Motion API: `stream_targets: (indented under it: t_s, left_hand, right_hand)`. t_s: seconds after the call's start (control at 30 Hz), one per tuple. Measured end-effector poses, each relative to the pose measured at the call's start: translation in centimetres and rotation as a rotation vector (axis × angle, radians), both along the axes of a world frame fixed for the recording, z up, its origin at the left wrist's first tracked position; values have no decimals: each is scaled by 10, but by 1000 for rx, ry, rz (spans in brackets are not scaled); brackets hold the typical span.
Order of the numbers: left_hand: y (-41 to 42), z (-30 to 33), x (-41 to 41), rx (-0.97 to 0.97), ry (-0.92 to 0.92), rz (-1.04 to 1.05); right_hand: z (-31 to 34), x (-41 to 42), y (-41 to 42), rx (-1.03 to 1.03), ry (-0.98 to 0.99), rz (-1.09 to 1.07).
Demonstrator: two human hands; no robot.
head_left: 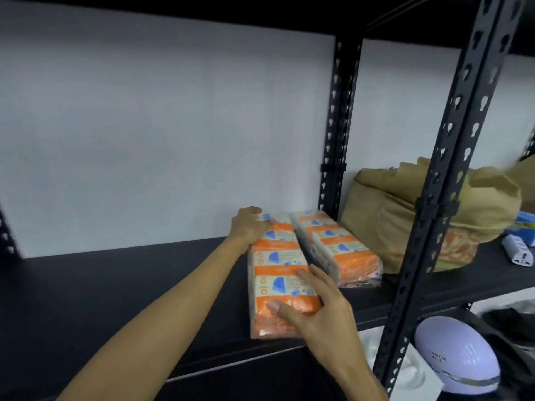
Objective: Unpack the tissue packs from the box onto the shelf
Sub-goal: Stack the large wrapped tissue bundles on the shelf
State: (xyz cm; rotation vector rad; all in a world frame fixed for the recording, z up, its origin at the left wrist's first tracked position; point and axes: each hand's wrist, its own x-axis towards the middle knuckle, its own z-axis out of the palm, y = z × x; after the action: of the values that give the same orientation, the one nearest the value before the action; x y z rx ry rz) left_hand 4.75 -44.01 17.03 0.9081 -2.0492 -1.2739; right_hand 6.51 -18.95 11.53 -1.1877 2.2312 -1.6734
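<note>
Soft, light, slippery in its film: orange-and-white plastic-wrapped tissue pack (282, 273), lying on the black shelf board (115, 285) just left of a second identical pack (335, 247). Best held at both ends. Left hand (250, 227) gripping the far end, right hand (312, 308) gripping the near end. White wall (159, 125) behind; tan bag (405, 215) further right.
</note>
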Motion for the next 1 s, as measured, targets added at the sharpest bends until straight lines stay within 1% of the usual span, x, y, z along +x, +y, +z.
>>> stream_targets:
  t_s: [0.07,0.17,0.23,0.33,0.4,0.5,0.53,0.6,0.67,0.73,0.87,0.93,1.0]
  left_hand:
    - [7,15,-30,-2,39,-6]
    - [10,30,-81,97,91,-22]
    - [11,34,-112,144,101,-24]
    - [10,26,-152,216,117,-15]
    - [3,12,-169,279,133,-17]
    - [-7,-4,-180,432,193,-29]
    - [-6,-6,-179,482,221,-37]
    - [-3,-9,-174,525,235,-62]
    - [-4,-15,-175,510,176,-103]
    - [-2,-21,-178,526,162,-132]
    - [0,-20,-183,501,122,-154]
    - [0,-15,-182,503,86,-169]
    - [-3,-12,-181,505,57,-181]
  right_hand:
    - [14,-31,9,-42,21,-52]
    - [36,-81,21,-153,3,-115]
    - [44,-111,23,-203,26,-165]
    - [40,-148,16,-180,125,-226]
    - [31,-163,9,-134,186,-212]
    - [16,-177,5,-84,225,-221]
    - [10,-179,4,-74,263,-251]
    - [1,-174,0,-49,431,-367]
    - [-6,-163,-7,-70,571,-493]
    - [-11,-148,-14,-69,572,-527]
    - [-26,-153,-26,85,567,-510]
    - [-29,-169,-28,89,522,-477]
    - [-31,-183,-27,50,482,-450]
